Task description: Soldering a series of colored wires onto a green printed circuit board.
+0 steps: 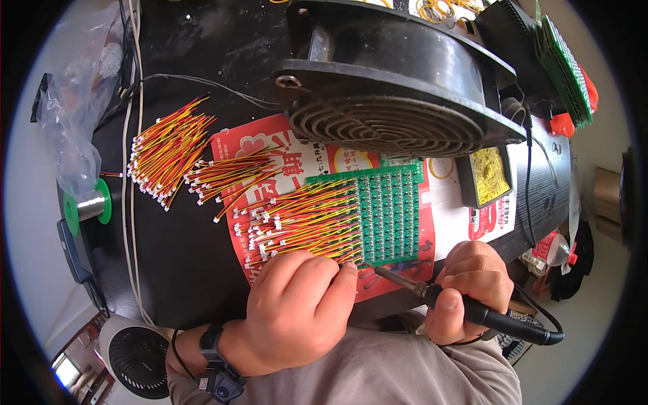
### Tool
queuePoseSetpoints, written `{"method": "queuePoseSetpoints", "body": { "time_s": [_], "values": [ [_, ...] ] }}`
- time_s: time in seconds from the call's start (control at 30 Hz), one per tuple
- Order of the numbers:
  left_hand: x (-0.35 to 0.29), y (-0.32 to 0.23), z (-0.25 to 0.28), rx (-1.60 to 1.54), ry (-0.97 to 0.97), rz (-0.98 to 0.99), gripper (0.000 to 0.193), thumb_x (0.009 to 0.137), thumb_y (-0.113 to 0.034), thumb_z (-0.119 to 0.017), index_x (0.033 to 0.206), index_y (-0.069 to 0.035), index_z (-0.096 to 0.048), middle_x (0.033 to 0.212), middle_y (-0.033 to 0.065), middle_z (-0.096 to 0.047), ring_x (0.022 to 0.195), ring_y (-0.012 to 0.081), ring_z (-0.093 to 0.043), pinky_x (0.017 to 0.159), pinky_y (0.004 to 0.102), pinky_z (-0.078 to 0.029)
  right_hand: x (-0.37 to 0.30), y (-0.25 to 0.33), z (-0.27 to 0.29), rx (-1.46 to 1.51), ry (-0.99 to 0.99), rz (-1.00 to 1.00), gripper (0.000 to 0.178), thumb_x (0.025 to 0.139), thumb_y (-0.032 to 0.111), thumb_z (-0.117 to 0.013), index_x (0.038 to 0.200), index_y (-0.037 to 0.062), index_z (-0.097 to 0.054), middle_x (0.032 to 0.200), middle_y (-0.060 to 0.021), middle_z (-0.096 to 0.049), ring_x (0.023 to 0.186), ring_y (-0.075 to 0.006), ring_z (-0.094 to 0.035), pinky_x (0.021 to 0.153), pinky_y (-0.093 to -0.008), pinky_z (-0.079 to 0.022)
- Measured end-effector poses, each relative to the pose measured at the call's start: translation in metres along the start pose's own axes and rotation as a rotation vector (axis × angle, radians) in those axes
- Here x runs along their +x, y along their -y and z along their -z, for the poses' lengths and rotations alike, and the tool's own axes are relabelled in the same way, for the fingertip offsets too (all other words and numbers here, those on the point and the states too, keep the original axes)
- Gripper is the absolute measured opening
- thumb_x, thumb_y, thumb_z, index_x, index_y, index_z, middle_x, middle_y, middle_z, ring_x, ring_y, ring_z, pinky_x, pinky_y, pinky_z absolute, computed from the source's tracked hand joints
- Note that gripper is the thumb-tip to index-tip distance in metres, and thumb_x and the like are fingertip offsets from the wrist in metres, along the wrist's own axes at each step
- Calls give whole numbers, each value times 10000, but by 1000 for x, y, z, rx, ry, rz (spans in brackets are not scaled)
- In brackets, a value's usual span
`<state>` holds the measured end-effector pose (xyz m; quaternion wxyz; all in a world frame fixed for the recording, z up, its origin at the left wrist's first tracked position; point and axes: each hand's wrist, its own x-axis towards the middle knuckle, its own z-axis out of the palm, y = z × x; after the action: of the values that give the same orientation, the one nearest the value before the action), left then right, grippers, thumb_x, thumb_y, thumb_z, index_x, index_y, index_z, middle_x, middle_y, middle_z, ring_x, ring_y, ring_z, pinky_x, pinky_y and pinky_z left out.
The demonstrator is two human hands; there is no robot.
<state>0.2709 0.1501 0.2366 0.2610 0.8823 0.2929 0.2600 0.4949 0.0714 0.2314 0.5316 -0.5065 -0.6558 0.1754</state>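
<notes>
A green circuit board panel (391,216) lies on a red printed sheet (398,287). Along its left side run rows of red, yellow and black wires (317,212) with white connectors at their outer ends. My left hand (297,310) rests at the panel's near left corner, fingers pinched together over the wire ends; what sits between the fingertips is hidden. My right hand (472,290) is closed round the black handle of a soldering iron (482,314). The iron's tip points left and reaches the panel's near edge, close to my left fingertips.
A large black fan (398,101) stands just beyond the panel. Right of it sits a yellow sponge (491,175) in a black holder. Loose wire bundles (169,152) lie at left, near a solder spool (88,208). Cables (127,202) cross the dark table.
</notes>
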Motion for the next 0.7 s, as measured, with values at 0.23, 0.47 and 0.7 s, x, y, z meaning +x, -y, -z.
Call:
{"method": "queuePoseSetpoints", "body": {
  "time_s": [0.23, 0.47, 0.7],
  "values": [
    [-1, 0, -1, 14, 0, -10, 190, 701, 87, -760, 887, 63, -732, 810, 100, -588, 687, 278, -585, 597, 365, -502, 1, 1, -3, -6, -2, 2, 192, 789, 47, -753, 904, -6, -609, 670, -56, -623, 482, -187, -540, 435, -324, -444],
    [-1, 0, -1, 10, -4, -9, 197, 695, 95, -761, 887, 65, -731, 806, 104, -591, 681, 279, -585, 597, 367, -503, -10, -1, -5, 70, -170, 3, 196, 819, 76, -743, 907, -4, -587, 676, -60, -602, 475, -172, -495, 421, -324, -415],
    [0, 1, 0, 5, 0, -8, 191, 698, 97, -765, 882, 65, -728, 797, 105, -591, 673, 280, -583, 591, 367, -501, -5, 0, 0, 36, -82, -9, 211, 826, 71, -740, 939, -10, -582, 679, -59, -596, 489, -173, -504, 428, -327, -419]
  ]
}}
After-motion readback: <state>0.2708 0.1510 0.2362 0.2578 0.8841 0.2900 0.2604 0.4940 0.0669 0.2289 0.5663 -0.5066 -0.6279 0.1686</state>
